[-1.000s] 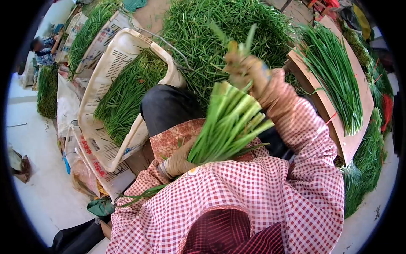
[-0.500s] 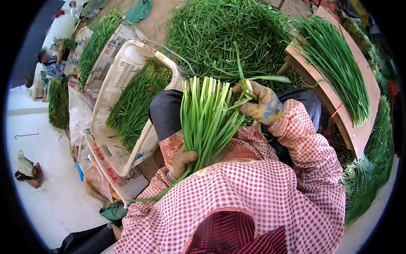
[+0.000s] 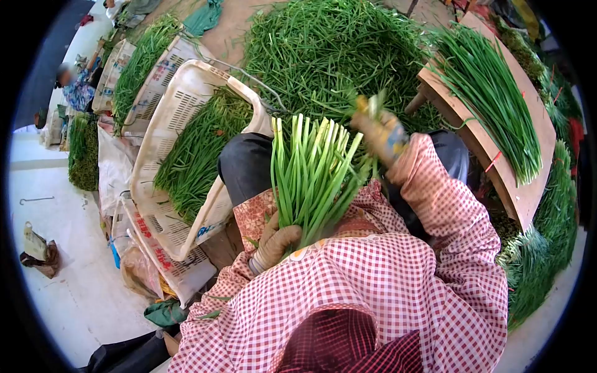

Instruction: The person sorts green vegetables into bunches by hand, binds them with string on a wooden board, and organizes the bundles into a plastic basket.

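Note:
My left hand [image 3: 275, 244], in a tan glove, is closed around the lower part of a bunch of green stalks [image 3: 311, 171]. The pale cut ends fan out upward over my lap. To the right of the bunch, my right hand [image 3: 380, 132], in a patterned glove, is blurred by motion. Its fingers are pressed together on some loose stalks [image 3: 373, 105] whose pale tips show above the fingers. A large heap of loose green stalks [image 3: 336, 56] lies on the ground beyond my knees.
A white plastic crate [image 3: 142, 168] with greens stands at my left, with more crates behind it. At right, a wooden board [image 3: 519, 198] bears a tied green bundle [image 3: 497, 105]. Another person [image 3: 78, 90] is at the far left.
My right hand first came down from above the bunch, then rose slightly beside it and blurred. The bunch stands more upright than a second ago, still in my left hand.

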`<state>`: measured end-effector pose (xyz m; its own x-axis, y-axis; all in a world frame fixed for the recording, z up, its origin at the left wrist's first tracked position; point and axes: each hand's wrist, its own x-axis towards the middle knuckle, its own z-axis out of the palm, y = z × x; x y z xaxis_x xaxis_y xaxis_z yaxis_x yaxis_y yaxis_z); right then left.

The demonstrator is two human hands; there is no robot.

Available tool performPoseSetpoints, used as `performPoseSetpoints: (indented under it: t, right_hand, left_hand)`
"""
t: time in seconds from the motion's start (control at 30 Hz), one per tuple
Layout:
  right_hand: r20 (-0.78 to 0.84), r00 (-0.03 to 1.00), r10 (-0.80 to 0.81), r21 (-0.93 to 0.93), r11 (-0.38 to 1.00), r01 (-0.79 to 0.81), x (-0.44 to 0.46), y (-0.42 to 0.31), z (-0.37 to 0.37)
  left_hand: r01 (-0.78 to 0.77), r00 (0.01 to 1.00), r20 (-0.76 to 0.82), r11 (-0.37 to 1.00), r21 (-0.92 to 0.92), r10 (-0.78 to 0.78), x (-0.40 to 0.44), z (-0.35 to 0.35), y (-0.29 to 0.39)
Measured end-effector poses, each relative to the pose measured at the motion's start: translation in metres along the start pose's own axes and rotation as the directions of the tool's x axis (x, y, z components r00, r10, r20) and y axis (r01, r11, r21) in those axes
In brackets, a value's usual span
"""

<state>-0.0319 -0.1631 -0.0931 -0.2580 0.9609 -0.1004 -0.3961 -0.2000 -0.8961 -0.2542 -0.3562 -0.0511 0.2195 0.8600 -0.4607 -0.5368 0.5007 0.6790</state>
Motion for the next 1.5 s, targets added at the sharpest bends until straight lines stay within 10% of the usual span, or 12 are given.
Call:
performPoseSetpoints:
  t: [0.17,0.3,0.37,0.4,0.47,0.57,0.77,0.83,0.97,1.13,1.3,1.5]
  right_hand:
    - [-0.342,0.937,0.071,-0.285,0.942,-0.175,0.034,-0.022,-0.049]
    - [-0.015,0.976,0.217,-0.207,0.954,-0.216,0.000,-0.047,-0.012]
    - [-0.051,0.841,0.539,-0.591,0.663,-0.460,-0.005,-0.059,0.002]
    - [0.149,0.921,0.359,-0.714,0.684,-0.151,-0.006,-0.049,-0.002]
    - [0.485,0.547,0.683,-0.358,0.725,-0.588,0.022,0.015,-0.025]
    - [0.714,0.003,0.700,0.053,-0.050,-0.997,0.043,0.143,-0.102]
    - [0.884,0.466,-0.032,0.362,0.678,-0.640,0.029,0.117,-0.038]
    - [0.273,0.937,0.217,0.211,0.937,-0.278,0.018,0.053,-0.025]
    - [-0.414,0.881,0.229,0.029,0.971,-0.239,0.037,-0.001,-0.037]
    - [0.028,0.982,0.189,0.106,0.976,-0.191,-0.023,-0.072,0.001]
    - [0.252,0.913,0.322,-0.810,0.586,0.017,-0.029,-0.047,0.036]
    - [0.301,0.950,0.084,-0.670,0.728,0.148,-0.032,-0.010,0.023]
  left_hand:
    - [0.019,0.996,-0.090,0.999,-0.039,-0.022,0.001,-0.012,-0.001]
    - [0.067,0.996,-0.068,0.994,0.090,-0.061,0.003,-0.038,-0.006]
    - [0.112,0.988,-0.105,0.993,-0.025,-0.114,0.004,-0.037,-0.009]
    - [0.104,0.988,-0.107,0.994,-0.044,-0.108,0.003,-0.034,-0.008]
    - [0.099,0.988,-0.109,0.993,-0.060,-0.105,0.003,-0.025,-0.003]
    - [0.070,0.990,-0.133,0.988,0.135,-0.052,0.004,-0.013,0.004]
    - [-0.056,0.992,-0.115,0.997,-0.061,0.048,0.000,-0.003,0.000]
    - [-0.070,0.990,-0.122,0.996,-0.049,0.063,0.000,-0.007,-0.003]
    - [-0.119,0.973,-0.200,0.993,-0.012,0.115,-0.003,-0.003,-0.006]
    - [-0.148,0.951,-0.261,0.985,0.090,0.167,0.002,0.012,-0.003]
    - [-0.097,0.965,-0.233,0.988,0.119,0.123,0.008,0.012,-0.001]
    - [-0.141,0.971,-0.204,0.986,-0.085,0.121,0.005,-0.005,-0.008]
